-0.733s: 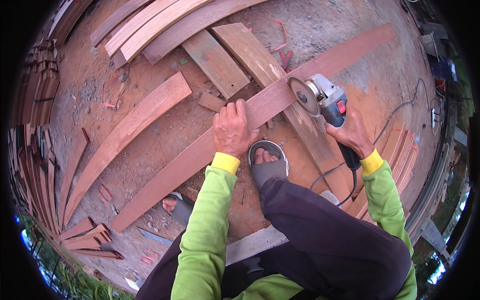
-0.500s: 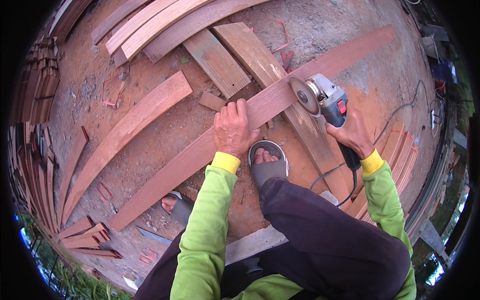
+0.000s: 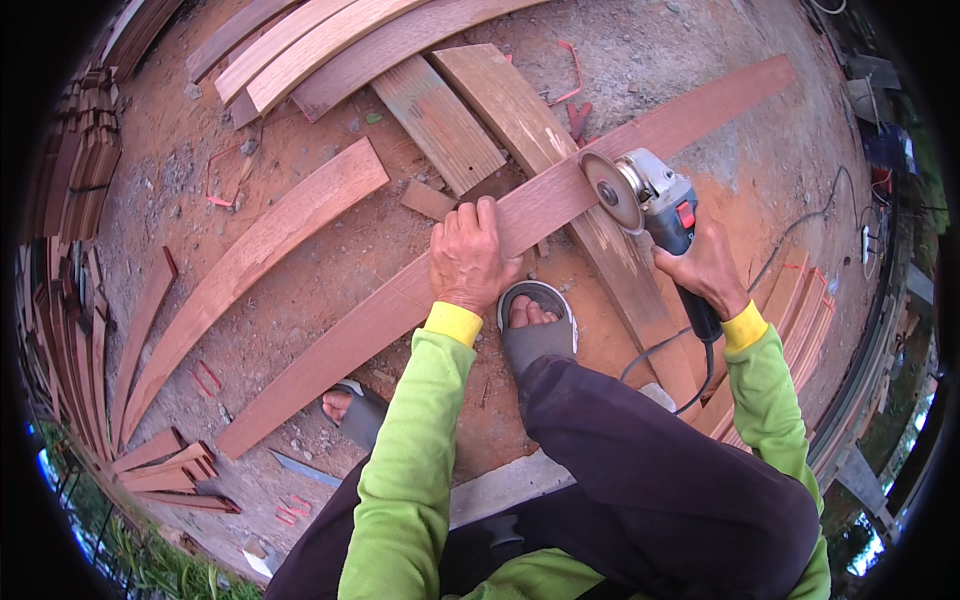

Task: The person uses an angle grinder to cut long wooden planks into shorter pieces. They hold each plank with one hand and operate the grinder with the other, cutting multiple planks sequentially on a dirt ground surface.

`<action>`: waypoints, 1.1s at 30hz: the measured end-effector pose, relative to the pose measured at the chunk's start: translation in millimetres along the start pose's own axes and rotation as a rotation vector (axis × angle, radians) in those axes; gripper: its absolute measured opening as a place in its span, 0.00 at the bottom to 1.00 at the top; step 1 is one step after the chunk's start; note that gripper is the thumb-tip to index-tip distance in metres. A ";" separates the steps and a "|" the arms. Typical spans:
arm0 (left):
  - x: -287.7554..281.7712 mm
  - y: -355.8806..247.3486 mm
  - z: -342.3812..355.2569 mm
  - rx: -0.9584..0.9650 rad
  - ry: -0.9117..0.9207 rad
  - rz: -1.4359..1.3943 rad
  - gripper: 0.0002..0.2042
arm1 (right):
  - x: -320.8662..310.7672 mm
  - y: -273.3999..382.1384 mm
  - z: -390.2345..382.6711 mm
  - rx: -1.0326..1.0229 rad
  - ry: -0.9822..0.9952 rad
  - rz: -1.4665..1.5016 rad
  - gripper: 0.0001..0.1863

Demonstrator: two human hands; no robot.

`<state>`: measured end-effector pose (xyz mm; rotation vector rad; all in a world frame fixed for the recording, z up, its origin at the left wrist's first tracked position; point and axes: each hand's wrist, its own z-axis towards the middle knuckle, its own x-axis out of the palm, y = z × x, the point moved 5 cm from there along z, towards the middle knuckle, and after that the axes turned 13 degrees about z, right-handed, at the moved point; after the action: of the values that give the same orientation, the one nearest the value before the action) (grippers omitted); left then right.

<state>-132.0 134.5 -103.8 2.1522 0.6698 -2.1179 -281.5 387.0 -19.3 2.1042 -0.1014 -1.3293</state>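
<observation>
A long reddish-brown wooden plank (image 3: 370,323) slants across the view from lower left to upper right, resting over a thicker timber beam (image 3: 612,255). My left hand (image 3: 468,256) grips the plank near its middle, with the fingers closed over its far edge. In my right hand (image 3: 706,262) is an angle grinder (image 3: 668,212), held by its body with a red switch on top. Its disc (image 3: 612,193) stands on edge at the plank's near side, right of my left hand. Whether the disc spins or touches the wood I cannot tell.
A curved board (image 3: 262,255) lies to the left, and more curved boards (image 3: 345,45) are at the top. A sandalled foot (image 3: 538,318) is close to the plank's near edge. The grinder's black cord (image 3: 770,255) loops over the ground at right. Stacked planks (image 3: 85,170) stand far left.
Almost nothing differs. The view has shifted very slightly; both hands, the plank and the grinder keep the same places relative to each other.
</observation>
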 end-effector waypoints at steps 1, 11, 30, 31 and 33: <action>0.3 -0.1 0.0 0.000 -0.003 0.001 0.35 | 0.2 0.7 0.6 -0.011 -0.005 0.009 0.30; -1.2 -0.4 -0.5 0.000 -0.007 -0.006 0.35 | 0.0 4.6 4.6 -0.051 -0.015 0.032 0.28; -2.5 -0.2 -0.5 0.003 -0.012 -0.008 0.35 | 2.0 2.7 6.2 -0.053 -0.001 0.011 0.29; -2.5 0.0 -0.4 0.004 -0.012 -0.008 0.35 | 2.1 2.6 6.2 -0.047 -0.004 0.018 0.29; -2.3 0.1 -0.4 0.005 -0.010 -0.008 0.35 | 2.4 3.5 6.1 -0.035 -0.010 0.030 0.28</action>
<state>-131.6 133.9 -101.5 2.1430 0.6743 -2.1355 -284.5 380.5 -20.9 2.0589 -0.1132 -1.3153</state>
